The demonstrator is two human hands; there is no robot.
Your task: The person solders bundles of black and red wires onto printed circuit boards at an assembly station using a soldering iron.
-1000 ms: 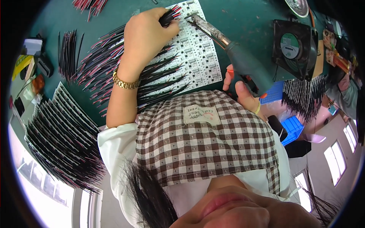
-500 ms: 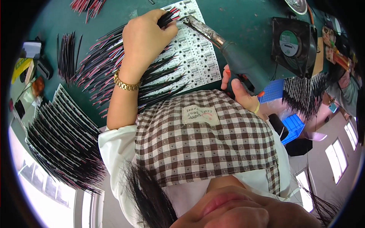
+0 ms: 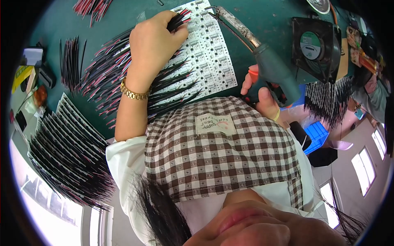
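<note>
My left hand (image 3: 152,45) is closed round a bundle of thin black wires (image 3: 179,21) with red and bare tips, above a white panel of small circuit boards (image 3: 217,65). Rows of black, red and white wires (image 3: 111,69) fan leftward from under that wrist, lying partly across the panel. In my right hand (image 3: 266,102) is a soldering gun (image 3: 276,65) with a dark green body and a scorched metal barrel. Its tip is over the panel's upper right edge, apart from the bundle. The gun hides part of the right fingers.
A black fan (image 3: 316,49) stands at the right of the green table. Loose black wires (image 3: 72,65) lie left, red and black ones (image 3: 92,10) at the far left. Wired panels hang over the left (image 3: 69,151) and right (image 3: 330,102) edges. A blue crate (image 3: 316,137) sits below right.
The soldering gun in my right hand has moved right, its tip drawing away from the wire ends. My left hand has shifted slightly left with the bundle.
</note>
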